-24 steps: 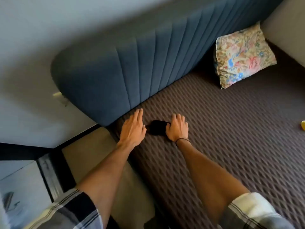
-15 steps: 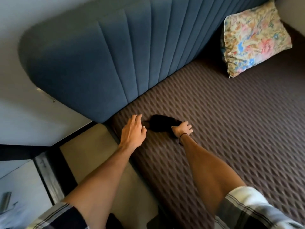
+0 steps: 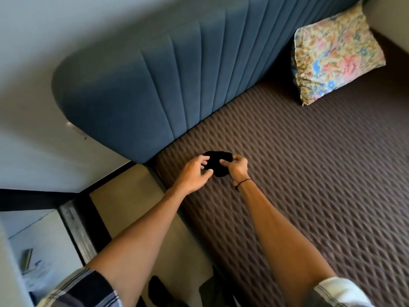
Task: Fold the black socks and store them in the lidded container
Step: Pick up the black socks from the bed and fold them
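A bundle of black socks hangs just above the brown quilted bed cover, near the bed's left edge by the blue headboard. My right hand pinches the bundle from the right, fingers curled on it. My left hand grips its left side with thumb and fingertips. No lidded container shows in view.
The padded blue headboard runs along the far side. A floral pillow leans at the far right. Left of the bed lie a beige floor strip and a dark frame. A dark object lies on the floor below.
Both hands were flat on the bed beside the socks. The right hand then gripped the bundle, and now both hands hold it lifted off the cover.
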